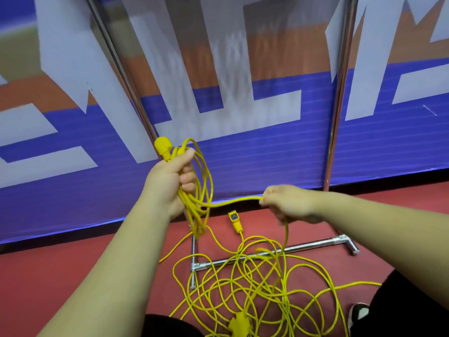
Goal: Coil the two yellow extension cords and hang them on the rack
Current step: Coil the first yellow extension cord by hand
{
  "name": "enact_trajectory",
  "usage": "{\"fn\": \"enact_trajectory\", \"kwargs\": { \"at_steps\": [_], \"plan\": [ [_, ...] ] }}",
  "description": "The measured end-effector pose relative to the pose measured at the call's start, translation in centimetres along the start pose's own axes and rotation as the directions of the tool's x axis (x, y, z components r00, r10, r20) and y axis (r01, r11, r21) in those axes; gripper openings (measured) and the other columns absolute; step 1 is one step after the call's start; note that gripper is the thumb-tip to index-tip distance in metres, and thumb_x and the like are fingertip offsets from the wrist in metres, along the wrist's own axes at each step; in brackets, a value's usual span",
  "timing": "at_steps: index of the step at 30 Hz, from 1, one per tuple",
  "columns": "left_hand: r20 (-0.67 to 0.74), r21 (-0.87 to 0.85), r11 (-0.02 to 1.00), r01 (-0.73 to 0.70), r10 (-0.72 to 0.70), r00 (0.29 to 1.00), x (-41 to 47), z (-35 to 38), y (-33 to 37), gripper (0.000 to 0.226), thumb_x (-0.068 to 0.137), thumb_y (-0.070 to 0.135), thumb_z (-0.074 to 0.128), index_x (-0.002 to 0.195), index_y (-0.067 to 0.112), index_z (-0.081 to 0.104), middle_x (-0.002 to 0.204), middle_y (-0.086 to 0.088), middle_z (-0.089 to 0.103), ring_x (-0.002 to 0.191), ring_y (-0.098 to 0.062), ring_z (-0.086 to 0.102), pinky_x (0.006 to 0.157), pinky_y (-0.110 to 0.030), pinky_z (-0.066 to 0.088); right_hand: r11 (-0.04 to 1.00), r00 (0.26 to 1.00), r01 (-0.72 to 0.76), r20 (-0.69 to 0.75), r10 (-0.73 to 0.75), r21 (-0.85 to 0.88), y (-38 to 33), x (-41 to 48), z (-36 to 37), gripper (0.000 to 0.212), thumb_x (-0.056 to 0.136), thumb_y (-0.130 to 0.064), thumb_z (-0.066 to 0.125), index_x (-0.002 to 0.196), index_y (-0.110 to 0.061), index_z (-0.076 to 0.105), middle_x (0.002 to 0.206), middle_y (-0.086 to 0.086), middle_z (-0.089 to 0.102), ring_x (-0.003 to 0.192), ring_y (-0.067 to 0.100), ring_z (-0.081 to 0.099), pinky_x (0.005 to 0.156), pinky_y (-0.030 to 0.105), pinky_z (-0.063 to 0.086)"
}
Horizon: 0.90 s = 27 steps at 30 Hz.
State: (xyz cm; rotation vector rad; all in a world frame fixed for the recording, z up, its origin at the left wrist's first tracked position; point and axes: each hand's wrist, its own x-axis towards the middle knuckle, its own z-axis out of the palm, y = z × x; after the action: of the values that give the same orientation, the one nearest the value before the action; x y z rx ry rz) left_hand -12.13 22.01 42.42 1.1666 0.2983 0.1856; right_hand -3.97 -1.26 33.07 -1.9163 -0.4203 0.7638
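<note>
My left hand [170,181] grips a bundle of yellow cord loops [201,190], with a yellow plug [163,145] sticking up above the fist. From that bundle a strand [233,201] runs right into my right hand [289,203], which is closed around it. Below, the loose yellow cord [255,283] lies tangled on the red floor, over the base bars of the rack. A yellow socket end [234,221] rests on the floor near the wall, and another yellow plug block [239,324] lies at the bottom edge.
The metal rack has two upright poles [121,69] [340,93] and a floor base bar [279,251] with a short foot [193,261]. Behind it stands a blue, white and orange banner wall [243,154]. My shoe [359,312] shows at the lower right.
</note>
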Motion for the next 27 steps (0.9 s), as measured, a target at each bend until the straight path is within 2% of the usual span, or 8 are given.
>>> {"fn": "enact_trajectory", "kwargs": {
  "at_steps": [2,6,10,14,16,19,23,27],
  "plan": [
    [-0.014,0.241,0.970,-0.026,0.030,0.999,-0.2,-0.2,-1.0,0.026,0.095,0.014,0.065,0.072,0.020,0.055,0.058,0.006,0.032,0.039,-0.003,0.027,0.034,-0.015,0.021,0.970,0.998,0.006,-0.065,0.010,0.242,-1.4,-0.4,-0.8,0.009,0.095,-0.015,0.050,0.086,-0.017,0.047,0.059,-0.002,0.032,0.050,0.015,0.029,0.057,0.028,0.041],
    [0.027,0.415,0.909,-0.021,0.011,1.000,-0.4,0.4,-3.1,0.023,0.092,0.013,0.071,0.073,0.020,0.059,0.055,0.005,0.035,0.043,-0.008,0.024,0.039,-0.017,0.020,0.970,0.983,0.164,-0.113,-0.145,0.182,-3.5,-1.8,-0.7,0.010,0.098,-0.012,0.053,0.090,-0.012,0.058,0.062,-0.001,0.049,0.050,0.013,0.038,0.059,0.027,0.043],
    [0.037,0.433,0.901,0.015,-0.034,0.999,-0.5,0.9,-4.4,0.017,0.090,0.017,0.074,0.078,0.018,0.062,0.056,0.004,0.035,0.042,-0.008,0.028,0.038,-0.018,0.024,0.940,0.938,0.325,-0.162,-0.306,0.107,-5.1,-3.2,-0.9,0.015,0.098,-0.015,0.060,0.085,-0.013,0.066,0.071,-0.001,0.060,0.056,0.010,0.048,0.059,0.025,0.040],
    [0.123,0.421,0.907,0.001,-0.058,0.991,-1.1,1.4,-4.9,0.007,0.091,0.016,0.072,0.097,0.013,0.071,0.053,0.009,0.041,0.043,-0.008,0.030,0.041,-0.019,0.025,0.935,0.933,0.339,-0.164,-0.320,0.103,-5.6,-3.8,-0.9,0.016,0.099,-0.015,0.060,0.088,-0.008,0.069,0.064,-0.005,0.058,0.058,0.007,0.051,0.062,0.023,0.044],
    [0.152,0.426,0.905,-0.020,-0.050,0.987,-1.1,1.6,-5.1,0.003,0.092,0.016,0.071,0.092,0.018,0.073,0.054,0.009,0.040,0.044,-0.008,0.030,0.043,-0.020,0.024,0.936,0.937,0.330,-0.165,-0.309,0.124,-5.6,-4.0,-0.8,0.017,0.099,-0.015,0.060,0.092,-0.001,0.068,0.064,-0.003,0.057,0.058,0.008,0.051,0.063,0.024,0.045],
    [0.212,0.435,0.899,-0.045,-0.053,0.976,-0.9,1.7,-5.2,0.026,0.095,0.018,0.067,0.070,0.023,0.063,0.060,0.003,0.034,0.046,-0.009,0.029,0.044,-0.021,0.023,0.937,0.936,0.333,-0.156,-0.315,0.106,-6.0,-4.3,-0.7,0.019,0.098,-0.018,0.062,0.082,-0.010,0.068,0.065,-0.002,0.057,0.059,0.010,0.051,0.061,0.023,0.045],
    [0.264,0.477,0.870,-0.123,-0.009,0.964,-0.8,2.2,-4.8,0.011,0.098,0.018,0.064,0.089,0.013,0.060,0.060,0.002,0.032,0.046,-0.010,0.028,0.045,-0.022,0.021,0.932,0.929,0.353,-0.148,-0.339,0.085,-6.2,-4.5,-0.9,0.019,0.097,-0.021,0.065,0.081,-0.012,0.069,0.065,-0.002,0.059,0.058,0.010,0.054,0.064,0.027,0.045],
    [0.180,0.395,0.904,-0.165,0.099,0.979,-0.2,2.1,-3.0,0.022,0.098,0.015,0.062,0.080,0.020,0.050,0.060,0.003,0.026,0.045,-0.008,0.024,0.043,-0.020,0.018,0.940,0.952,0.304,-0.089,-0.293,0.153,-5.7,-4.7,-1.4,0.023,0.101,-0.024,0.056,0.088,-0.011,0.070,0.065,-0.001,0.060,0.058,0.011,0.054,0.063,0.023,0.045]
  ]
}}
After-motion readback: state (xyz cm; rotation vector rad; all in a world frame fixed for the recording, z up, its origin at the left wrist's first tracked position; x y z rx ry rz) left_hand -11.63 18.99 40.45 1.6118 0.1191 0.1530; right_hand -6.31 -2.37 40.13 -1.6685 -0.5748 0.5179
